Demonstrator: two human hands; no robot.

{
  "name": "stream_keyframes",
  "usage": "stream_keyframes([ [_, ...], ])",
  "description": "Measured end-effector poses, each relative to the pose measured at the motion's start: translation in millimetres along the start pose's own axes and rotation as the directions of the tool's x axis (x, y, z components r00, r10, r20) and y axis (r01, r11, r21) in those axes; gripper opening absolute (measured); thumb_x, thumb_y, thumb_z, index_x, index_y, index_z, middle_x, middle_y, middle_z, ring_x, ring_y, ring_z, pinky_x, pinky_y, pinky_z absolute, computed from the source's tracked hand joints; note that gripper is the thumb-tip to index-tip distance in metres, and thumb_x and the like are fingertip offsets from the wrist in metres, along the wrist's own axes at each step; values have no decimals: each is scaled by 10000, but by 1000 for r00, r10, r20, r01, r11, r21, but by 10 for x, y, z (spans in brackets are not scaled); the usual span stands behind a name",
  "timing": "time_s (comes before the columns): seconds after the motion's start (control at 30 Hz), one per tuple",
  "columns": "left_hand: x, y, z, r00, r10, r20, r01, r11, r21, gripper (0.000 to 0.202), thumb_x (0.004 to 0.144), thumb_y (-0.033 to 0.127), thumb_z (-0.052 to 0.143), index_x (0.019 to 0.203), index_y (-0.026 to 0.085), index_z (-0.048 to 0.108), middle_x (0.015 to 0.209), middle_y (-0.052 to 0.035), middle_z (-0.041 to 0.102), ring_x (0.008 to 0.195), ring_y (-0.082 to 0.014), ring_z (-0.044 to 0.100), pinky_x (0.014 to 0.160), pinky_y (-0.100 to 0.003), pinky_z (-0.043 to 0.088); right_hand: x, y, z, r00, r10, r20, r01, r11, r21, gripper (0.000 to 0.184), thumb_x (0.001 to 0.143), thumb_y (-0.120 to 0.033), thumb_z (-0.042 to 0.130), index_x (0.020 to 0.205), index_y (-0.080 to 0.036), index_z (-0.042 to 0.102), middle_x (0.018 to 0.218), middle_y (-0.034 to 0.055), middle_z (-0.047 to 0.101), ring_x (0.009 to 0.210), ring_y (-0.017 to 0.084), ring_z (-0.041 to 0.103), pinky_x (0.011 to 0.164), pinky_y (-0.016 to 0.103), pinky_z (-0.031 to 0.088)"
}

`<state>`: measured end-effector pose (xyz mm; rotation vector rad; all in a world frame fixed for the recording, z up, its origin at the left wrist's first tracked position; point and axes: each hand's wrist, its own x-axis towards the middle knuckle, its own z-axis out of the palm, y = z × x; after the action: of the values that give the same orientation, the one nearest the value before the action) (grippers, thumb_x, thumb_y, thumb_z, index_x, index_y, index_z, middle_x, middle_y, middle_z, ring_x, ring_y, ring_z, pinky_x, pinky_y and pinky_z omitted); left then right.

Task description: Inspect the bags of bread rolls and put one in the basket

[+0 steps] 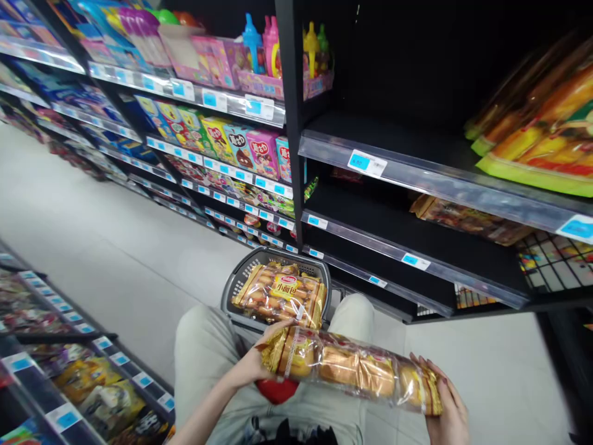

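A long clear bag of small bread rolls (356, 366) with gold crimped ends lies across my lap, held level between both hands. My left hand (259, 355) is closed on its left end. At the other end, my right hand (447, 402) grips the gold edge, fingers curled behind it. Just beyond my knees stands a grey shopping basket (228, 295). In it rest several packs of the same kind, the top bread pack (282, 289) bearing a yellow label. A red object (277, 390), partly hidden, shows under the bag near my left wrist.
Black shelving (393, 145) runs along the right, with a large bread bag (551, 130) on an upper shelf. Boxed snacks (236, 145) and toy-topped candies (252, 40) fill the shelves further left. A low rack of bagged sweets (88, 383) stands at lower left beside the pale floor (115, 210).
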<state>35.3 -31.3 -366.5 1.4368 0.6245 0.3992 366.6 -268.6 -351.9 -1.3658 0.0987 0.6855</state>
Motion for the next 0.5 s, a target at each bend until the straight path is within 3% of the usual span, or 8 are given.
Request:
stream_keyframes([
  [0.07,-36,145,-69,998,33,56,-23,985,-174,1135,506,614,790,1464,262,293,1533,-121,276,1396,-355,266,1149,-503,235,-19,-12,46,1000,-3,0,3,1000,0,387,695,-432,723,1002,-197,696,1130,98,667,1108,266,593,1011,379,427],
  [0.13,-52,298,-105,1000,26,7,-24,976,-218,993,597,688,686,1430,245,379,1514,-118,327,1398,-355,266,1147,-503,231,-32,-20,96,1000,-8,8,8,1000,-10,402,716,-437,707,1040,-200,690,1175,93,649,1131,257,578,1054,381,384],
  [0.27,-29,472,-83,963,-147,-224,159,987,33,548,790,569,564,1216,231,635,1352,-82,551,1301,-300,447,1157,-474,233,-16,-6,140,999,5,33,-4,1000,-22,406,743,-438,689,1087,-222,680,1250,62,611,1175,208,550,1021,277,412],
  [0.5,-9,360,-47,910,-164,-380,233,962,145,509,812,544,512,1128,187,689,1223,-79,645,1194,-287,559,1098,-458,354,33,-13,67,994,60,92,-53,996,-75,466,681,-464,731,1074,-216,693,1274,84,592,1157,232,563,869,228,512],
])
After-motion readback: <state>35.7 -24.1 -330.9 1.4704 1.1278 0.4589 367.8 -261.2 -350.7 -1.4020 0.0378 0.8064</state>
